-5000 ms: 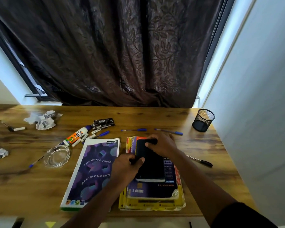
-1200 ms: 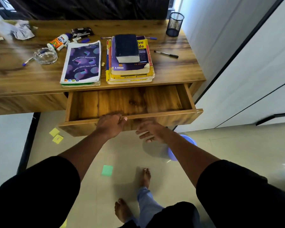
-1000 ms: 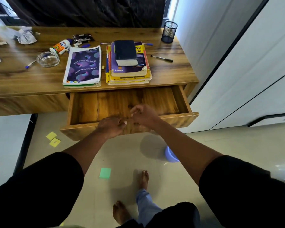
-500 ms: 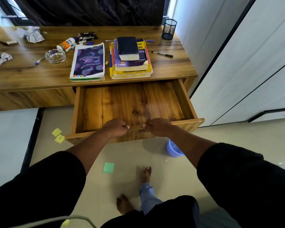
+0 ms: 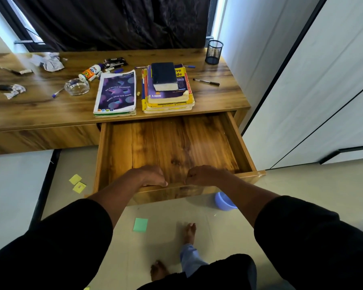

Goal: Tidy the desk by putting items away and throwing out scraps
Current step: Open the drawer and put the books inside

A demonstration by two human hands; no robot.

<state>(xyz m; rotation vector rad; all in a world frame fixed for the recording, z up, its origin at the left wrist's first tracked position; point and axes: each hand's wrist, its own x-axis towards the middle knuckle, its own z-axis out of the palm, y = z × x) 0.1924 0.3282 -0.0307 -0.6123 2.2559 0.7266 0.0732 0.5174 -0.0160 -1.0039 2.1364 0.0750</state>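
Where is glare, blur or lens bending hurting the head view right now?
Head view: daylight washes out the left end of the wooden desk top, dulling the crumpled white paper scraps; a sheen streaks the open wooden drawer floor; wide-angle bending curves the white cupboard panels; the left hand and right hand on the drawer front look sharp.

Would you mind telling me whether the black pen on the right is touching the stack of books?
Apart. The head view shows bare desk wood between the black pen and the stack of books.
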